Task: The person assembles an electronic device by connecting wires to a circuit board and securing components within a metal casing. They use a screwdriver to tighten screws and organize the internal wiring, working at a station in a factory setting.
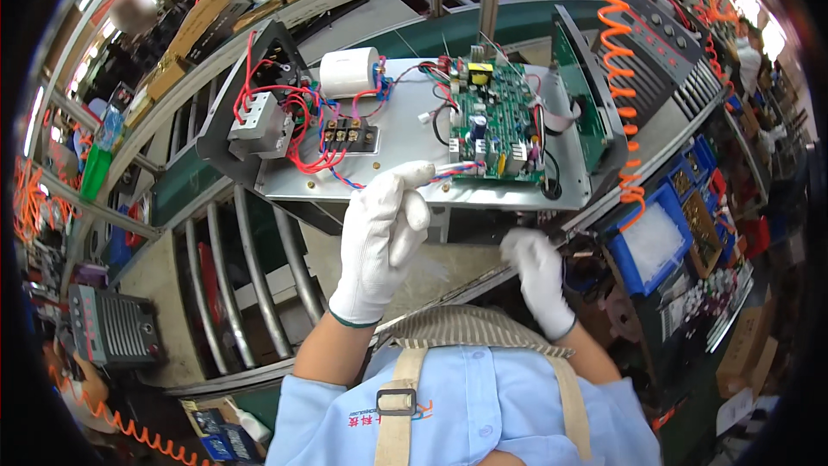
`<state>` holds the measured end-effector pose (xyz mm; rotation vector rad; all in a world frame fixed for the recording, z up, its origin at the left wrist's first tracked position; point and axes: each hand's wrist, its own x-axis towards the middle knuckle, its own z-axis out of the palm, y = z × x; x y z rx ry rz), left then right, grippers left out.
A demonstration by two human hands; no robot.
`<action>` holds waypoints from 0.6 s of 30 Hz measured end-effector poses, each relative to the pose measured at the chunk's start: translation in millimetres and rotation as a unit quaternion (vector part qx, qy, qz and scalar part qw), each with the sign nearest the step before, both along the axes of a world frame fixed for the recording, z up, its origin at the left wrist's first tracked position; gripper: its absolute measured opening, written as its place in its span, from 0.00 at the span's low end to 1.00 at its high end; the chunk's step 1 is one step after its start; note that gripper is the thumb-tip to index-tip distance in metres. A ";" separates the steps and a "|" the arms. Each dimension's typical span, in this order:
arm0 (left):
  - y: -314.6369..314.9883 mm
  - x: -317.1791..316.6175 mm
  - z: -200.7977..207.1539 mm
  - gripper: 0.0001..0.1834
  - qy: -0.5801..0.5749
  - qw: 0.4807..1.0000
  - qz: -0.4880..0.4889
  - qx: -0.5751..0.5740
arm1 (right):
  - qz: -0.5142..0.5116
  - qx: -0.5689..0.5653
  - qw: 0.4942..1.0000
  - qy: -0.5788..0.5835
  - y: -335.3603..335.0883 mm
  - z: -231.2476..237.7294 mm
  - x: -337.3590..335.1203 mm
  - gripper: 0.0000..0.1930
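In a white glove, my left hand is closed at the front edge of an opened electrical unit, its fingertips on a twisted red-and-blue wire. That wire runs from the terminal block towards the green circuit board. My right hand, gloved too, hovers in front of the unit, to the right and apart from it; motion smears its fingers. The unit's metal base plate also carries a white cylinder and a grey block with red wires. A dark end panel stands at the left.
An orange coiled hose hangs near the unit's right end. Metal rollers lie at the left. Blue bins with small parts stand at the right. Other finished-looking grey units sit at the lower left and upper right.
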<state>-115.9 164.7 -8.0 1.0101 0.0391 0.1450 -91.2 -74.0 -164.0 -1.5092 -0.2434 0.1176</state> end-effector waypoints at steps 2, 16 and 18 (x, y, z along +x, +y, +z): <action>-4.0 3.3 -12.7 0.22 -0.005 1.000 -0.011 0.028 | 0.087 -0.109 0.990 -0.009 12.2 45.8 -28.8 0.20; 16.5 -9.1 -28.3 0.16 0.021 0.885 -0.259 0.387 | 0.099 -0.166 0.942 -0.276 46.7 140.5 1.4 0.22; 8.8 -8.9 -46.5 0.15 -0.067 0.860 -0.243 0.444 | 0.150 -0.215 0.889 -0.375 54.2 140.2 10.4 0.14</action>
